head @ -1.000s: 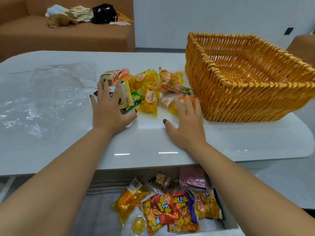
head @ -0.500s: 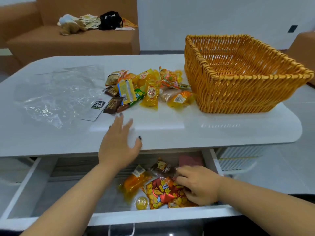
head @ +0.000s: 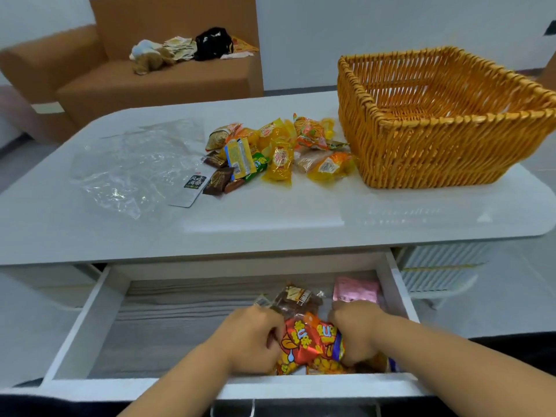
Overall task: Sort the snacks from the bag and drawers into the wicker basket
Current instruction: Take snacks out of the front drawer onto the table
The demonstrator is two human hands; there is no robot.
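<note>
Here both hands are in the drawer (head: 90, 320): left hand (head: 251, 341) and right hand (head: 356, 332) curl around the snack packs (head: 310, 344) bunched between them. Probably light, crinkly, slippery; best pinched at sealed edges. Basket (head: 421, 152) sits beyond, on the worktop (head: 270, 221).

light: bright, even | glare: table (head: 270, 224) sheen | edges: blurred, bowed

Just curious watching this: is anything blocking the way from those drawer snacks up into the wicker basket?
Nothing visible blocks it. Both hands, left hand and right hand, hold the drawer snacks; the wicker basket stands open-topped on the table above.
</note>
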